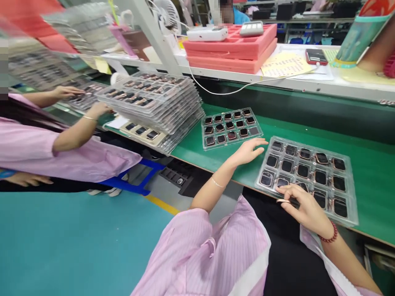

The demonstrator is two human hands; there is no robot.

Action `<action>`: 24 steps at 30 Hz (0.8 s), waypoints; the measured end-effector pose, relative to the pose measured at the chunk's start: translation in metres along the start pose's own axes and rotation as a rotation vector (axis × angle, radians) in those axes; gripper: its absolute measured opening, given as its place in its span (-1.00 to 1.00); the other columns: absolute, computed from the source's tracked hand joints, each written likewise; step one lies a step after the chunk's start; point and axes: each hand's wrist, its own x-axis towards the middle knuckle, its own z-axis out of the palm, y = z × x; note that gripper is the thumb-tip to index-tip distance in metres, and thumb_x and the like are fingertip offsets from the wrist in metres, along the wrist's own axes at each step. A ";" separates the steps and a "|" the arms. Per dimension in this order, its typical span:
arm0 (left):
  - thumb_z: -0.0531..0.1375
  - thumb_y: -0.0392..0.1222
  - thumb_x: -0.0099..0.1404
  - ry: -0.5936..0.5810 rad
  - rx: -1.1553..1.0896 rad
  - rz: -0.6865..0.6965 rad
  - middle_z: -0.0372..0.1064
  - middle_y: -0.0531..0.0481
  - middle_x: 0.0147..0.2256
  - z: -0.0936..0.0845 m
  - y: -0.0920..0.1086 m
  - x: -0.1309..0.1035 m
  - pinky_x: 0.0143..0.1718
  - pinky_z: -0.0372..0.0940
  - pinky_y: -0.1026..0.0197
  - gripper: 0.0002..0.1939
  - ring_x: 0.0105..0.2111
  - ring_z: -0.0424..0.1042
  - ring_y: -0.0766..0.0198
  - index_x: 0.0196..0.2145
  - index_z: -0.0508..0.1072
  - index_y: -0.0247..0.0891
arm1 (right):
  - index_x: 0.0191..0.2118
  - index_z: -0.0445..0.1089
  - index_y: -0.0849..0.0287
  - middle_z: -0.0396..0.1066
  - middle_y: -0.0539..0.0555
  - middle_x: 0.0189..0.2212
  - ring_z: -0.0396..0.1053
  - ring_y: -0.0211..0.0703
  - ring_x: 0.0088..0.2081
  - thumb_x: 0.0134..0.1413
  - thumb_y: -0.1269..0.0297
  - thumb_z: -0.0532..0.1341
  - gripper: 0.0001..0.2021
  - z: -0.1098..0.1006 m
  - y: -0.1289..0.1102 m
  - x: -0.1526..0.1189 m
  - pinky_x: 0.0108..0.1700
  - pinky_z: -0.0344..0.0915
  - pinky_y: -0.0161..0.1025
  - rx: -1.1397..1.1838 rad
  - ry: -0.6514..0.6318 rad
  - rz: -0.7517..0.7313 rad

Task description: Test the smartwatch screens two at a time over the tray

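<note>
A clear plastic tray (353, 181) of dark-faced, rose-gold-edged smartwatch cases lies on the bench in front of me. Over its near edge, my right hand (304, 205) pinches one smartwatch case (283, 201), seen nearly edge-on. Beside the tray's far left corner, my left hand (249, 151) is open with its fingers stretched out, holding nothing. Further left is a second clear tray (203, 139) with more watch cases; its near right pocket (253, 130) holds no case.
A tall stack of filled clear trays (182, 111) stands at the left on the green bench (191, 152). Beyond it a co-worker's hands (100, 110) reach over another tray. Red foam trays (222, 61), a phone (316, 56) and a white cable (228, 93) are along the shelf.
</note>
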 end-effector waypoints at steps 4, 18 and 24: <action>0.19 -0.29 0.30 -0.070 0.162 -0.034 0.27 -0.28 0.29 0.019 0.013 0.026 0.38 0.04 -0.14 -0.70 0.33 0.22 -0.10 -0.03 0.57 -0.30 | -0.29 0.27 0.04 0.57 0.16 -0.04 0.46 0.11 0.13 0.26 0.30 0.21 -0.90 0.016 -0.018 -0.004 0.28 0.19 0.24 0.074 -0.052 -0.018; 0.21 -0.36 0.19 0.046 0.190 -0.068 0.45 -0.23 0.03 0.016 0.029 -0.026 0.23 0.20 -0.11 -0.86 0.19 0.34 -0.08 -0.27 0.39 -0.24 | -0.18 0.33 0.07 0.60 0.16 -0.25 0.46 -0.21 -0.52 0.27 0.00 0.27 -0.74 -0.070 -0.005 0.036 -0.44 0.51 -0.21 0.643 -0.322 0.326; 0.19 -0.22 0.28 0.116 -0.524 -0.184 0.52 -0.07 -0.27 0.041 0.041 -0.011 -0.30 0.34 0.24 -0.80 -0.38 0.47 0.30 -0.14 0.42 -0.29 | 0.11 0.46 0.08 0.60 0.15 -0.19 0.59 -0.06 -0.25 0.16 0.06 0.35 -0.57 -0.078 0.045 0.110 -0.32 0.59 -0.18 0.801 -0.086 0.398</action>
